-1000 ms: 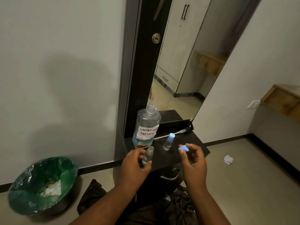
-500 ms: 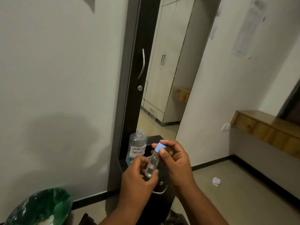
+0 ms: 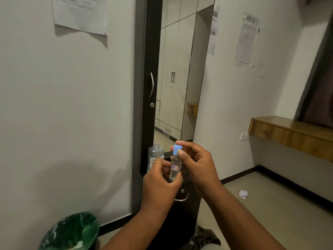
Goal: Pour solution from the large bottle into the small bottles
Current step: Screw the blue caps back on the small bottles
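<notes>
A small clear bottle (image 3: 175, 168) with a red-edged label is held upright in front of me, raised off the shelf. My left hand (image 3: 160, 183) grips its lower body. My right hand (image 3: 196, 165) pinches the blue cap (image 3: 177, 149) that sits on the bottle's neck. Behind my left hand stands the large clear bottle (image 3: 155, 156) with a white handwritten label, uncapped, on the dark shelf (image 3: 166, 155). The other small bottle is hidden behind my hands.
A tall mirror (image 3: 180, 74) in a dark frame rises above the shelf. A drawer handle (image 3: 182, 199) sits under my hands. A green-lined bin (image 3: 72, 231) stands at the lower left, a wooden wall shelf (image 3: 292, 134) at the right, crumpled paper (image 3: 243, 193) on the floor.
My left hand lifted the small bottle off the shelf. My right hand brought the blue cap onto its neck. My head tilted up, so the shelf sits lower in view.
</notes>
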